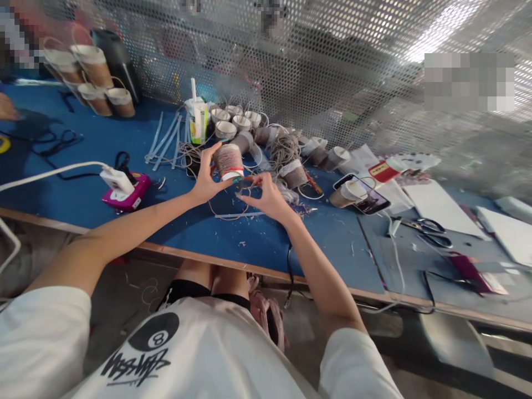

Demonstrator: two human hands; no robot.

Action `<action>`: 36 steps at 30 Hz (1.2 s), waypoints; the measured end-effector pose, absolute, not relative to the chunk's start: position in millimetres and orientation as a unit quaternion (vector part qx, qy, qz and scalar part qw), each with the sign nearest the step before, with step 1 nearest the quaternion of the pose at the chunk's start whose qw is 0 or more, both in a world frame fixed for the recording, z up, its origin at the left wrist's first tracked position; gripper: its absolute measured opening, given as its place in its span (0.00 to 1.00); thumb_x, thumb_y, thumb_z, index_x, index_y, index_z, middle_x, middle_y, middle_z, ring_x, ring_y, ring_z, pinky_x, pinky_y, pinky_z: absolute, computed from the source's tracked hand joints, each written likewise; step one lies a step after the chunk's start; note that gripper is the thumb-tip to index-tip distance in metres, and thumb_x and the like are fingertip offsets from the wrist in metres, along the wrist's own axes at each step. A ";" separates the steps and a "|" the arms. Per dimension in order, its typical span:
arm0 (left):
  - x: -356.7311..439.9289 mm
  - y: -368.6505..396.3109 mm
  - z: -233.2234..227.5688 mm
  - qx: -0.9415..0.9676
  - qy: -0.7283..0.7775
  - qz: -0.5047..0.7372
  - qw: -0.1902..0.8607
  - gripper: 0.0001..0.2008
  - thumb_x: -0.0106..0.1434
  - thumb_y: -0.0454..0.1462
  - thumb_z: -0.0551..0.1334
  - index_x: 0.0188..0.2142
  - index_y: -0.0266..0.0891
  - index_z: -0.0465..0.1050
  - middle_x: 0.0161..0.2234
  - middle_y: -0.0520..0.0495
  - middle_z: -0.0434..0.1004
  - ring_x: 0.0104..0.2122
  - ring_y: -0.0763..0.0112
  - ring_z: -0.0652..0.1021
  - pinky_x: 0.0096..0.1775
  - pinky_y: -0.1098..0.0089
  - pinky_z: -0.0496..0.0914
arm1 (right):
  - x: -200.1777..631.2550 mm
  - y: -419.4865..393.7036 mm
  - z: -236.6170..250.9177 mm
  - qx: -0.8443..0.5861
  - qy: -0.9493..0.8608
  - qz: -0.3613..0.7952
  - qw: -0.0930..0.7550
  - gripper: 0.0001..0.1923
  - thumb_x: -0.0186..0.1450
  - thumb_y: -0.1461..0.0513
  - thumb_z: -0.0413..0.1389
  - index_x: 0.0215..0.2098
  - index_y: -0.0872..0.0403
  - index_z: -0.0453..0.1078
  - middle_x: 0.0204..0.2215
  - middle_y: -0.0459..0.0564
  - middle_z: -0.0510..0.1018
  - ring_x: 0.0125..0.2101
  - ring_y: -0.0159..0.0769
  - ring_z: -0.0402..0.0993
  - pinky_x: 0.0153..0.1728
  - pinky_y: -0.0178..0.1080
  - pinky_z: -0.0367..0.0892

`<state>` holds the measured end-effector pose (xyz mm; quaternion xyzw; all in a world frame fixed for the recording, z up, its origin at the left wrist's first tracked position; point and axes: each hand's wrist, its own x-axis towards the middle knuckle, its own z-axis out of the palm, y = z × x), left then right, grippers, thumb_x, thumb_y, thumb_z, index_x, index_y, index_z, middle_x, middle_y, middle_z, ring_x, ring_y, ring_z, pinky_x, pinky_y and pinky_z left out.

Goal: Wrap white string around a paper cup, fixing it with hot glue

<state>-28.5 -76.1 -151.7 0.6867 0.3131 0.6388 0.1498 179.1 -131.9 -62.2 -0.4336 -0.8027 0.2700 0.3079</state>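
A blue worktable stands against a perforated metal screen.

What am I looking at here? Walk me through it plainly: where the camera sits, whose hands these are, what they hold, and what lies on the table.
The single picture comes from a camera worn on a person's head, looking down at their own bare arms. The left hand grips a paper cup wrapped in twine, tilted. The right hand pinches a thin strand beside the cup's lower end. Both work above a blue table. On it lie more wrapped cups, a tangle of twine, clear glue sticks, a pink device with a white plug, a phone and scissors. Behind stands a perforated metal screen.
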 end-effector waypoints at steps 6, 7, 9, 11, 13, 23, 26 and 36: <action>-29.4 -72.4 -154.5 0.650 0.336 0.666 0.146 0.48 0.54 0.59 0.69 0.67 0.57 0.47 0.61 0.42 0.56 0.59 0.55 0.69 0.54 0.58 0.74 | 174.7 -111.4 -74.5 -0.405 -0.686 0.461 0.391 0.25 0.55 0.52 0.65 0.31 0.47 0.50 0.20 0.35 0.71 0.23 0.31 0.74 0.34 0.38 0.72; -30.9 -70.1 -156.4 0.644 0.345 0.669 0.138 0.47 0.54 0.59 0.69 0.67 0.56 0.47 0.61 0.42 0.56 0.60 0.55 0.68 0.54 0.58 0.73 | 178.3 -110.8 -70.3 -0.403 -0.671 0.470 0.408 0.25 0.55 0.52 0.65 0.31 0.47 0.50 0.20 0.33 0.70 0.22 0.30 0.73 0.34 0.38 0.73; -33.9 -65.0 -161.5 0.630 0.368 0.672 0.126 0.47 0.54 0.59 0.69 0.66 0.56 0.48 0.61 0.42 0.55 0.60 0.54 0.67 0.55 0.57 0.72 | 187.8 -108.8 -59.2 -0.418 -0.646 0.464 0.439 0.25 0.54 0.53 0.66 0.32 0.47 0.51 0.19 0.33 0.69 0.22 0.30 0.74 0.36 0.39 0.74; -35.5 -60.9 -166.9 0.614 0.388 0.676 0.124 0.48 0.53 0.60 0.69 0.66 0.55 0.48 0.61 0.42 0.54 0.60 0.54 0.66 0.56 0.55 0.71 | 197.8 -104.0 -48.0 -0.460 -0.618 0.436 0.465 0.22 0.57 0.55 0.65 0.33 0.47 0.52 0.20 0.34 0.70 0.24 0.32 0.76 0.37 0.39 0.75; -34.7 -59.8 -170.2 0.601 0.392 0.683 0.135 0.48 0.53 0.60 0.69 0.66 0.56 0.48 0.60 0.42 0.54 0.60 0.54 0.66 0.56 0.54 0.71 | 205.7 -95.6 -40.4 -0.497 -0.598 0.395 0.490 0.20 0.58 0.55 0.64 0.34 0.47 0.54 0.21 0.36 0.71 0.26 0.33 0.77 0.36 0.39 0.74; -29.3 -63.8 -161.0 0.577 0.335 0.686 0.289 0.49 0.43 0.62 0.73 0.60 0.57 0.55 0.60 0.45 0.59 0.52 0.59 0.73 0.54 0.56 0.73 | 222.1 -67.2 -40.7 -0.406 -0.518 0.512 0.552 0.23 0.57 0.49 0.67 0.26 0.49 0.57 0.13 0.32 0.50 0.14 0.25 0.52 0.18 0.31 0.59; -37.6 -52.8 -164.0 0.529 0.345 0.717 0.293 0.48 0.44 0.61 0.73 0.59 0.58 0.55 0.61 0.47 0.59 0.55 0.57 0.72 0.57 0.54 0.71 | 238.3 -65.3 -27.8 -0.391 -0.526 0.530 0.539 0.21 0.58 0.49 0.66 0.27 0.49 0.60 0.14 0.34 0.50 0.14 0.25 0.50 0.15 0.31 0.53; -38.3 -53.2 -164.1 0.528 0.347 0.722 0.282 0.49 0.41 0.63 0.73 0.58 0.58 0.55 0.59 0.47 0.59 0.53 0.58 0.72 0.56 0.54 0.71 | 232.3 -39.1 -24.7 -0.625 -0.722 0.025 0.296 0.08 0.66 0.57 0.57 0.36 0.53 0.69 0.33 0.54 0.77 0.44 0.50 0.75 0.50 0.57 0.68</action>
